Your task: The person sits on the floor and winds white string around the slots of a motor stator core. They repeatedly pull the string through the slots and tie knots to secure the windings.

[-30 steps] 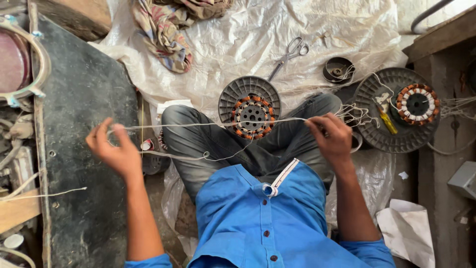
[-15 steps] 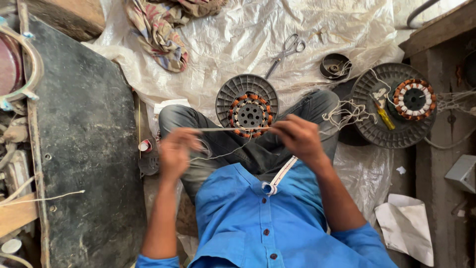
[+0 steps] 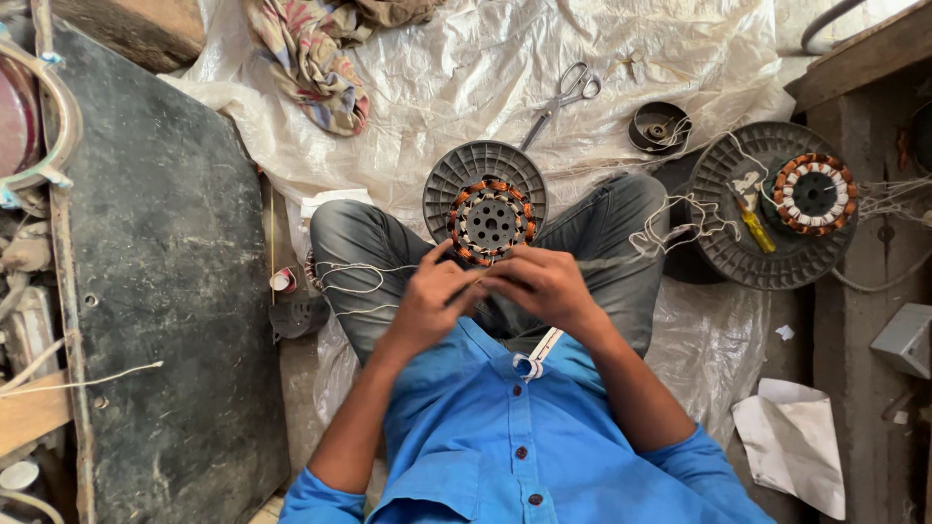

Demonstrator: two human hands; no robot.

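Note:
My left hand (image 3: 432, 301) and my right hand (image 3: 544, 283) meet in front of my chest, fingers pinched together on a thin white string (image 3: 354, 281). Loose loops of that string lie over my left knee, and more of it trails off to the right over my other knee. Just beyond my fingertips a stator with copper windings (image 3: 490, 220) sits on a grey ribbed disc (image 3: 456, 175) between my crossed legs.
A second wound stator (image 3: 814, 192) rests on a larger grey disc (image 3: 728, 243) at right, with a yellow-handled tool (image 3: 755, 231). Scissors (image 3: 563, 97) and a small round part (image 3: 660, 126) lie on the plastic sheet. A dark board (image 3: 165, 291) lies left, wooden bench at right.
My hands, held wide apart with the string stretched between them a second ago, have come together at the middle. The string now hangs slack over my left knee.

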